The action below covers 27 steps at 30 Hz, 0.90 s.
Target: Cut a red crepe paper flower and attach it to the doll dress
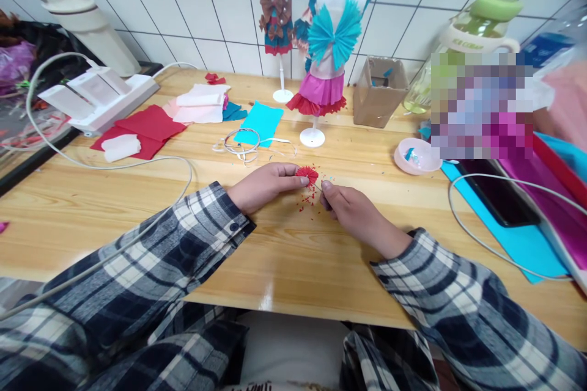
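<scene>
My left hand [270, 186] pinches a small red pleated paper rosette [308, 174] between thumb and fingers, just above the table. From the right, my right hand [351, 204] is closed round a slim metal tool [320, 188]. Its tip points at the rosette's lower right edge, but the fist hides most of it, so its exact kind does not show. Tiny red paper scraps [308, 200] lie scattered on the wood below. Behind the hands stands a mini dress form [323, 67] with a turquoise pleated bow and a pink and red skirt.
Another dressed form [276, 12] stands behind left. Nearby are a cardboard box [378, 95], a pink dish [417, 156], a wire coil [241, 140], turquoise paper [263, 122], red paper [151, 128] and a phone [499, 192]. A white cable [183, 162] crosses my left sleeve.
</scene>
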Available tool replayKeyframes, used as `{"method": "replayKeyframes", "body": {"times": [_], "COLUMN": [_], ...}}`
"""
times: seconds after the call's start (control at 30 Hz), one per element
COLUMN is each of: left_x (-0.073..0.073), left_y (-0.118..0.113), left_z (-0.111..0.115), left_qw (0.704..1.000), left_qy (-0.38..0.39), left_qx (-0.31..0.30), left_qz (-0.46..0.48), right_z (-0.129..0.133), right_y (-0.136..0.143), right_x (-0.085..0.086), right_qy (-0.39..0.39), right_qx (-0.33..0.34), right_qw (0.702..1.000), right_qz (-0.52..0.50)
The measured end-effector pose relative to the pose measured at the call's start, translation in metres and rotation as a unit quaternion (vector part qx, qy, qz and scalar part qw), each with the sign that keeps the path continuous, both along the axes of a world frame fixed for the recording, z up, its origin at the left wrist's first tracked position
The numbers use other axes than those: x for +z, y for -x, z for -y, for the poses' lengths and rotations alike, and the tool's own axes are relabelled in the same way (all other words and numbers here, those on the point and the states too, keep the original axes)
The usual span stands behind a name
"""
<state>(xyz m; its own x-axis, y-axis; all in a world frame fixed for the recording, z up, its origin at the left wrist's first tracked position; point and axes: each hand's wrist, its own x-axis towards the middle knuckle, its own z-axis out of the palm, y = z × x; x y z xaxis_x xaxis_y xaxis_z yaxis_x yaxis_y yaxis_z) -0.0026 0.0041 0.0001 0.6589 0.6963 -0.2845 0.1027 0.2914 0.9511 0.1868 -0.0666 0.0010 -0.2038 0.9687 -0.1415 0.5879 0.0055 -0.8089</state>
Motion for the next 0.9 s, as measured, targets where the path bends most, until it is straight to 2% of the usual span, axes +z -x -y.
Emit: {"method": "replayKeyframes", "body": {"times": [0.33,0.6,0.77,0.9], "left_x": [0.0018,0.0041,0.0012,0.0015], "left_y": [-0.0013,-0.0018,-0.0005,-0.0001], "left_z": [0.0002,0.0009,0.0001,0.0004], "left_qw": [0.999,0.999,1.0,1.0], "left_qy": [-0.031,-0.028,-0.008,0.004], "left_qx": [-0.013,-0.021,-0.003,-0.011], "left_qz": [-0.014,-0.009,0.009,0.019], "right_z": [0.0004,-0.0016,-0.0015,-0.0013], "right_y": [0.002,0.0016,-0.0009,-0.0026], "right_x": [-0.0006,0.0005,0.0034,0.004], "right_qy": [-0.009,-0.018,0.018,0.037], "right_qx": [0.011,0.017,0.023,0.016], "right_qw": [1.0,0.999,0.999,0.999], "right_qz": [0.011,0.022,0.013,-0.009]}}
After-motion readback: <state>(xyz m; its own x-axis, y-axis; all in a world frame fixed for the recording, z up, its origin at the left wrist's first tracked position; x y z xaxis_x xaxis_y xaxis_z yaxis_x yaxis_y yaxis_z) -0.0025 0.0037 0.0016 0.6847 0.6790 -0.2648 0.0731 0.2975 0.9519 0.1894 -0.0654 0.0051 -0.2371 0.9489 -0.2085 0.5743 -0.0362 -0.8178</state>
